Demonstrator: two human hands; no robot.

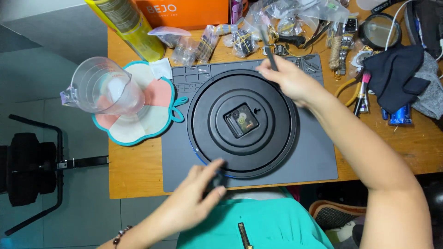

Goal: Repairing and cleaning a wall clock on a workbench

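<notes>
A round black wall clock (242, 123) lies face down on a grey work mat (314, 157), its square movement (241, 120) showing at the centre. My left hand (196, 196) grips the clock's near rim, thumb and fingers on the edge. My right hand (288, 79) rests at the clock's far rim and holds a thin dark tool (269, 48) that points away from me.
A clear measuring jug (102, 85) stands on a teal-edged mat (138, 110) at the left. A yellow can (131, 25), an orange box (184, 11), several small plastic bags, watch parts, a magnifier (379, 30), dark cloths (397, 78) and small tools crowd the table's far side.
</notes>
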